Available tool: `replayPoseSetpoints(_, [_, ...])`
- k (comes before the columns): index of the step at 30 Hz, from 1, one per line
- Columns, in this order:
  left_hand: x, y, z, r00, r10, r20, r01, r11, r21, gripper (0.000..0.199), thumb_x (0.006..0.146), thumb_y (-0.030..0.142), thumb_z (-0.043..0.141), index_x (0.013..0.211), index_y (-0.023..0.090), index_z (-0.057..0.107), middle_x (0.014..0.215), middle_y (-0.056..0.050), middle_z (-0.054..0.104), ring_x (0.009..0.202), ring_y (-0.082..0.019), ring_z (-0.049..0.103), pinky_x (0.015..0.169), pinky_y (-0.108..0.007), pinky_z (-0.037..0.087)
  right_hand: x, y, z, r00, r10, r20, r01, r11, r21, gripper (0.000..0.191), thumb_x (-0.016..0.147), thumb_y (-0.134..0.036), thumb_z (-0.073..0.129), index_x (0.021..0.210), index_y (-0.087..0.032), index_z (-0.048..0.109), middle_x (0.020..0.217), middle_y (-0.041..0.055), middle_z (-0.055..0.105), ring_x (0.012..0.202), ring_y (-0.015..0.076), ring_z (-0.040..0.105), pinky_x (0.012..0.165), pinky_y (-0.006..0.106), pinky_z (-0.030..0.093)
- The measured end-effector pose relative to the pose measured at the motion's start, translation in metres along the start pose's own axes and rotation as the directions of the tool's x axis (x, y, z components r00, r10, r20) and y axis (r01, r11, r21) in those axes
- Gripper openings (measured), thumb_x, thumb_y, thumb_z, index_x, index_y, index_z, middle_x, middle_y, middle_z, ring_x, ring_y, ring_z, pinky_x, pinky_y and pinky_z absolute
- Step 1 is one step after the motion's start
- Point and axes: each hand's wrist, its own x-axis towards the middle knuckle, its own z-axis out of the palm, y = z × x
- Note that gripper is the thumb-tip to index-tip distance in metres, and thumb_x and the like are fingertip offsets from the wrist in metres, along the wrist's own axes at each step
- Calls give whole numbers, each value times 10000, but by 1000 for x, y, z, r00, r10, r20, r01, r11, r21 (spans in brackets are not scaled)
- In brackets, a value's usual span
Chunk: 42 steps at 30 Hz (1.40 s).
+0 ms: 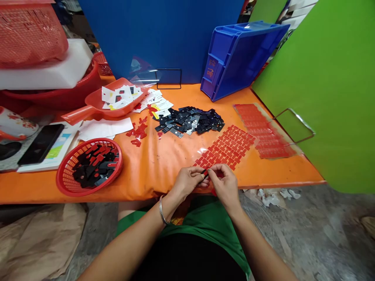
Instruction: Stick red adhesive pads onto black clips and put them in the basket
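Observation:
Near the table's front edge, my left hand (188, 181) is closed on a small black piece (202, 176). My right hand (225, 184) pinches at the upper end of the same piece, where a bit of red shows. Just beyond my hands lies a sheet of red T-shaped stickers (227, 146). A pile of black flat pieces (190, 120) sits farther back on the orange table (155, 168). Loose red bits (138, 132) lie left of the pile. At the left front, a red basket (61, 171) holds black and red pieces.
A red dustpan (80, 115) with white paper bits, a black phone (41, 144) and a mug (16, 123) are at the left. Behind stands a tilted blue crate (234, 58). More red sheets (265, 130) lie at the right, beside a green panel (331, 89).

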Motion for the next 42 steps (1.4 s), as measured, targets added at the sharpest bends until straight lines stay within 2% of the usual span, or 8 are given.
replayPoseSetpoints(7, [1,-3,-3,998,36,51,-37,999,10,138,757,90,633,888,57,662,675,-65,691,616,-131,667,681,-239,542,1,2,2,997,71,2,-71,997,23,253,749,-425,632,778,-193,532,733,24,592,594,154,583,542,285,505])
replayPoseSetpoints(12, [0,-4,-6,998,40,54,-40,999,5,172,733,133,673,891,67,663,739,-83,701,645,-150,675,708,-277,549,6,2,-2,988,106,-111,-96,991,91,496,608,-412,768,918,-218,432,781,-25,560,470,86,515,452,235,461])
replayPoseSetpoints(19, [-4,1,-4,996,42,73,-43,999,14,209,727,173,692,914,81,673,734,-78,704,631,-141,671,731,-275,548,11,-6,-5,953,191,233,-241,948,208,344,672,-501,687,694,-173,584,507,-30,536,417,98,480,388,210,394])
replayPoseSetpoints(26, [-3,4,-3,1000,-20,22,19,1000,18,156,740,111,647,890,66,651,707,-85,697,599,-137,667,704,-270,551,14,-4,-4,923,296,245,-355,900,253,411,733,-547,599,572,-175,531,373,-52,468,258,43,302,272,167,202])
replayPoseSetpoints(32, [-6,4,0,999,14,35,-13,1000,-16,57,727,67,617,768,105,627,660,-32,676,580,-127,655,655,-247,541,13,2,0,928,326,179,-368,876,311,451,719,-615,573,688,-165,554,425,-28,535,273,76,432,279,169,316])
replayPoseSetpoints(37, [-41,48,-26,983,150,102,-153,988,27,219,743,224,650,924,101,657,730,-75,698,642,-158,667,693,-278,534,6,-11,-1,948,244,205,-293,920,259,451,727,-609,580,772,-160,593,595,22,604,411,123,547,383,248,467])
replayPoseSetpoints(40, [-68,84,-72,901,428,-76,-400,884,241,319,741,301,650,1000,115,654,782,-89,706,701,-179,672,734,-297,532,-15,-36,-12,996,20,91,-34,987,157,317,778,-507,593,861,-202,615,755,56,636,585,170,611,533,324,536])
replayPoseSetpoints(42, [-82,104,-110,743,620,-251,-457,745,485,352,774,327,600,1069,140,637,852,-77,709,762,-187,673,778,-310,523,-37,-51,-27,975,-210,-66,214,974,71,230,776,-433,633,904,-243,622,868,78,641,787,226,629,684,388,539])
